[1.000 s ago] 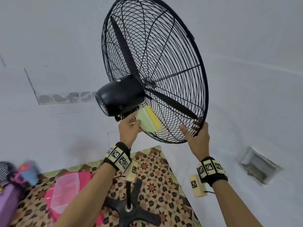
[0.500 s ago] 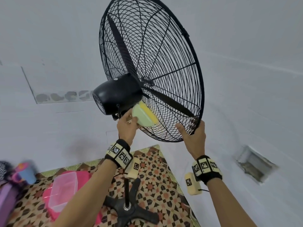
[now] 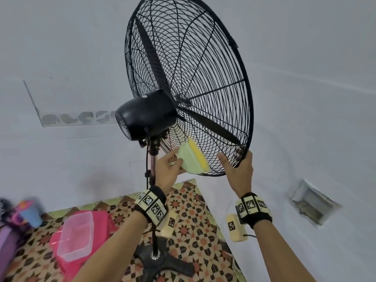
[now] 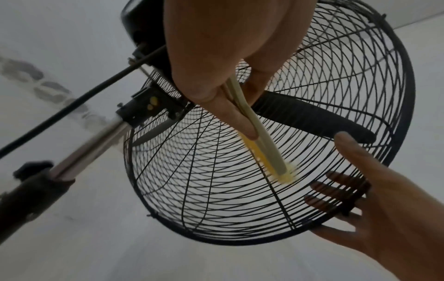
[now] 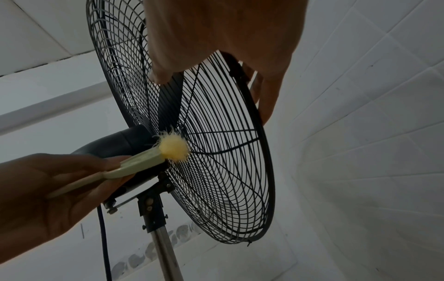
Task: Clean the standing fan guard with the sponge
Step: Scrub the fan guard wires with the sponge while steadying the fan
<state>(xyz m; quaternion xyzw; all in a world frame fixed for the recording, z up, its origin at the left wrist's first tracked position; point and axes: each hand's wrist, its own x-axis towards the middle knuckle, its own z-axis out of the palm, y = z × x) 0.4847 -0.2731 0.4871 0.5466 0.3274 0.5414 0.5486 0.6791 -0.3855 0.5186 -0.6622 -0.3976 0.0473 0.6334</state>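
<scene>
A black standing fan's wire guard [image 3: 203,58] rises above me, with its motor housing [image 3: 146,115] to the left. My left hand [image 3: 173,161] grips a pale green sponge [image 3: 192,159] with a yellow face. The yellow face presses on the lower rear wires of the guard [image 4: 204,180]. In the left wrist view the sponge [image 4: 254,133] is pinched edge-on between thumb and fingers. My right hand [image 3: 234,159] holds the guard's bottom rim, thumb on the near side, fingers [image 4: 336,192] behind the wires. The right wrist view shows the sponge [image 5: 144,161] meeting the guard [image 5: 228,152].
The fan's pole [image 3: 153,200] and black base [image 3: 160,261] stand on a patterned mat [image 3: 193,220]. A clear plastic box [image 3: 75,235] sits on a pink tub at lower left. White walls lie behind, with a small opening [image 3: 311,202] at the right. A black cord [image 4: 72,98] runs by the pole.
The sponge has slid down and outward from beside the motor toward the guard's lower rim. My right hand keeps its hold on the rim.
</scene>
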